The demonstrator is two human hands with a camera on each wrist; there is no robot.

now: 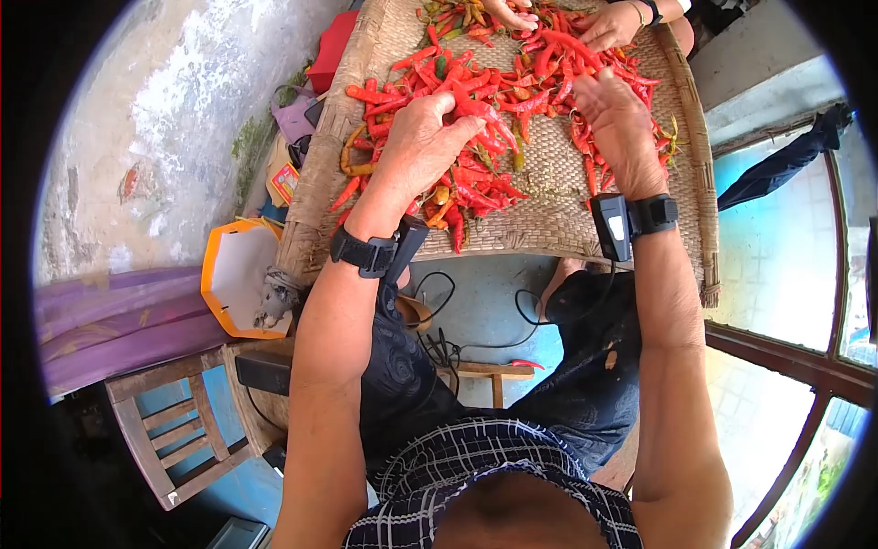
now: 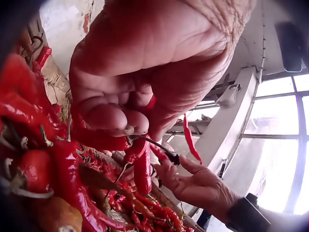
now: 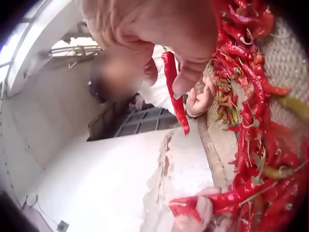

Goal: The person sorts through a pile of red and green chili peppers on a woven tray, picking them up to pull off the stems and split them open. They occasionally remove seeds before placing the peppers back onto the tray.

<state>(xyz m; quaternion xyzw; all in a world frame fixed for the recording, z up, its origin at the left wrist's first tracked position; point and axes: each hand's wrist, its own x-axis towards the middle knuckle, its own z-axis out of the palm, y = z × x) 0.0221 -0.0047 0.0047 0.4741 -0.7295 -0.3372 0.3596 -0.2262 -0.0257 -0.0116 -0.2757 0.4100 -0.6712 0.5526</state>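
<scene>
In the head view my left hand (image 1: 425,146) is over a heap of red chili peppers (image 1: 471,188) on a woven tray (image 1: 302,215). The left wrist view shows its fingers curled, pinching red peppers (image 2: 142,169) close to their stems. My right hand (image 1: 622,128) is above the tray's right part. Its fingers hold one slim red pepper (image 3: 175,89), which points downward in the right wrist view. The two hands are apart. Red peppers with thin stems lie just below the left hand.
Another person's hands (image 1: 615,26) work among the peppers at the tray's far side. An orange-edged box (image 1: 219,274) stands left of the tray, above a wooden chair (image 1: 169,425). Black cables (image 1: 444,348) hang near my legs. A window (image 1: 777,247) is on the right.
</scene>
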